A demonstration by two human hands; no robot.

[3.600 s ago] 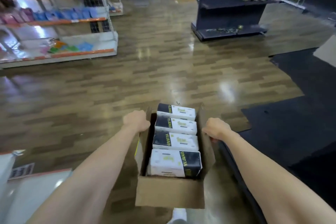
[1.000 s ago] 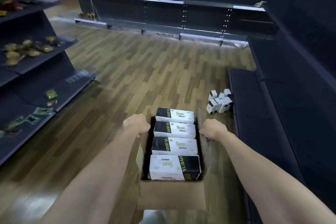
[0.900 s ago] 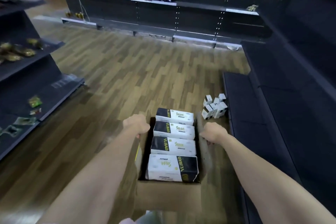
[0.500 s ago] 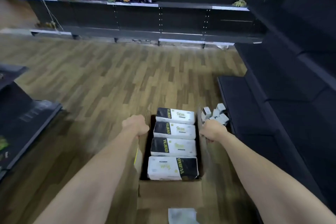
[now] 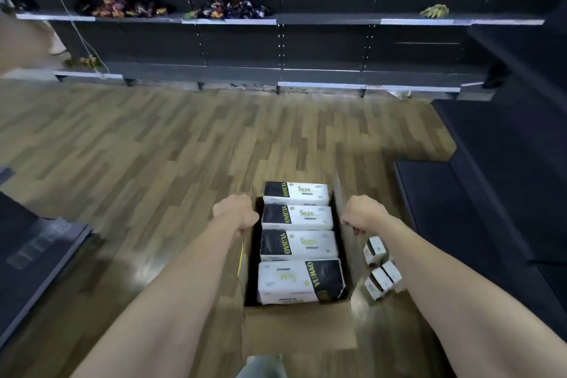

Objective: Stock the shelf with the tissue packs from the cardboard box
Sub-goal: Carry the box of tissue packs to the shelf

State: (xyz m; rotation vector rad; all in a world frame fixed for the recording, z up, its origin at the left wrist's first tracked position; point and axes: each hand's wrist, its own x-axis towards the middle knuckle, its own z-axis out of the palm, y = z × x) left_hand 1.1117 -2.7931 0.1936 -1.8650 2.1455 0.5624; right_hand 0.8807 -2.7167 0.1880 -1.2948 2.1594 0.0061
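Observation:
I carry an open cardboard box (image 5: 299,328) in front of me, above the wooden floor. Several black-and-white tissue packs (image 5: 299,244) lie in a row inside it. My left hand (image 5: 236,212) grips the box's left side flap. My right hand (image 5: 363,213) grips the right side flap. The dark, low shelf (image 5: 445,193) stands to my right, its lower boards bare.
A few small white-and-black boxes (image 5: 379,267) sit on the floor just right of the carton, by the low shelf's edge. A long dark shelving unit (image 5: 276,49) with snack bags lines the far wall. Another dark shelf base (image 5: 33,258) juts in at the left.
I have turned right and walked forward with the box; the far shelving is nearer and the small boxes on the floor now lie beside my right forearm. Both hands keep their grip.

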